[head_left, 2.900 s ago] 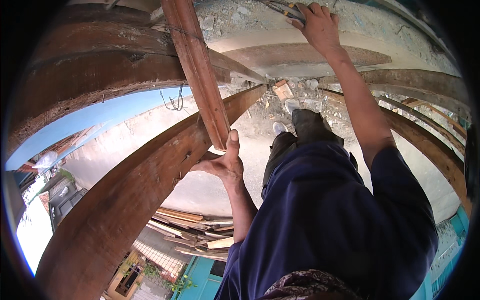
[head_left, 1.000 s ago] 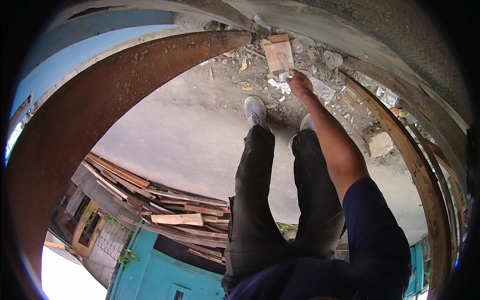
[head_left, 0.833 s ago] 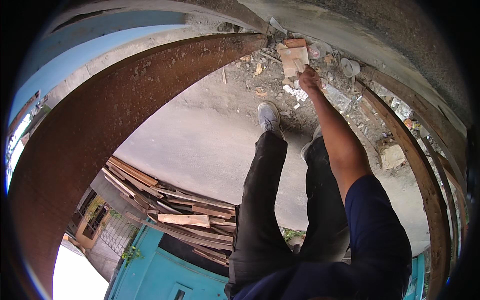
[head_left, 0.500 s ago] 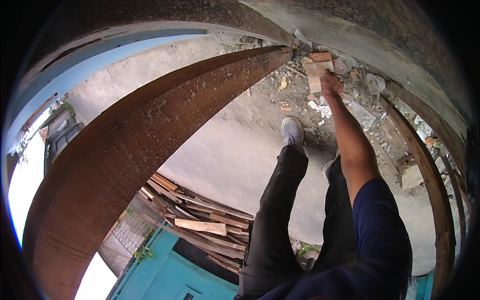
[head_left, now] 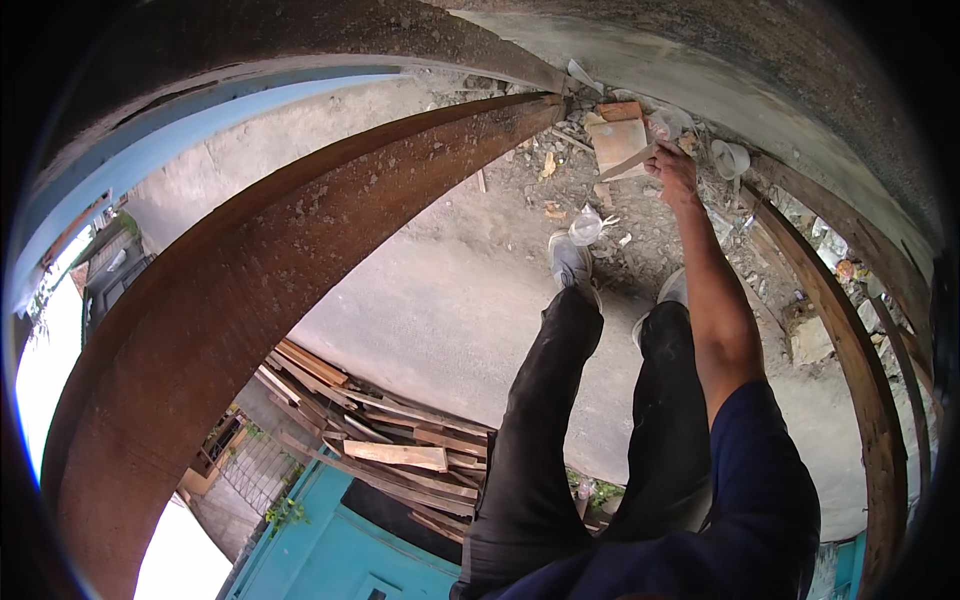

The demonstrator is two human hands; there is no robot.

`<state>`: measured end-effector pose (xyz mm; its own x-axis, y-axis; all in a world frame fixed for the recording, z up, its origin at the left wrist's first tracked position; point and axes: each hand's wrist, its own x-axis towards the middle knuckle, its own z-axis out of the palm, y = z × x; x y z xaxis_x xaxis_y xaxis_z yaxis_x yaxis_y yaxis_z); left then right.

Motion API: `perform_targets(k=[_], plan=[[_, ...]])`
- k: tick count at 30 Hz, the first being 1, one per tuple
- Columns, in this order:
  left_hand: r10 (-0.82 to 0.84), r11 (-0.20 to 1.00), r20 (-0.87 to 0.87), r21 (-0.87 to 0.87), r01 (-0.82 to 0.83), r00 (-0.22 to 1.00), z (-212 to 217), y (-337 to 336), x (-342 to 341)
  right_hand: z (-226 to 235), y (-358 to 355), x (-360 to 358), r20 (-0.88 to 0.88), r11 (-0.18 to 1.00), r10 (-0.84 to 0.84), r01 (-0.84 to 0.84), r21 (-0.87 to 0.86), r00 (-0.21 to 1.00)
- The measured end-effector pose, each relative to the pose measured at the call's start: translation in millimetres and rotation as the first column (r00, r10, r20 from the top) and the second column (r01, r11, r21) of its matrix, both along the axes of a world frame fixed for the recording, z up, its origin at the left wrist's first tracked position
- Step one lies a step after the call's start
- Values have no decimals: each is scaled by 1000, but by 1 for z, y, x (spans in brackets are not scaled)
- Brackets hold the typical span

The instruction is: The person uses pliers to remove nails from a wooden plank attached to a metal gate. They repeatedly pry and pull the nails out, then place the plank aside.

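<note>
My right hand (head_left: 675, 172) reaches out over the rubble, its fingers closed round the end of a thin grey-brown flat strip (head_left: 630, 162). The strip slants down to the left from my fingers, across the near edge of a pale tan flat piece (head_left: 619, 142). A reddish brick (head_left: 620, 111) lies just beyond that piece. To the right of the brick sits crumpled clear plastic (head_left: 664, 124). A white plastic cup (head_left: 731, 157) stands right of my hand. My left hand is not in view.
A big brown beam (head_left: 300, 230) crosses the left side. Wooden poles (head_left: 835, 290) lean along the right, by a wall (head_left: 640, 60). Crumpled clear plastic (head_left: 587, 226) lies by my left shoe (head_left: 571, 262). Stacked wood pieces (head_left: 395, 455) and a turquoise panel (head_left: 350, 545) are at lower left.
My right hand has turned, and the strip now shows out of its fingers to the left. Crumpled clear plastic now lies at the tip of my left shoe. The view has shifted slightly.
</note>
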<state>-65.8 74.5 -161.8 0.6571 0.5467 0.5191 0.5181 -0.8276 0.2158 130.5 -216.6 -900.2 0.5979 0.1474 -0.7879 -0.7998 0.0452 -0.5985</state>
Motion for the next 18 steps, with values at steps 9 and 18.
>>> perform_targets(k=[9, 18], plan=[[-28, 1000, 14, -7, 28, 1000, 1, 0, 2, -33, 3, -1, 210, 944, 239, -176, -280, 948], [-34, 999, 21, -11, 34, 999, -1, 7, 9, -82, 38, 22, 120, 260, 932, -401, -879, 341]])
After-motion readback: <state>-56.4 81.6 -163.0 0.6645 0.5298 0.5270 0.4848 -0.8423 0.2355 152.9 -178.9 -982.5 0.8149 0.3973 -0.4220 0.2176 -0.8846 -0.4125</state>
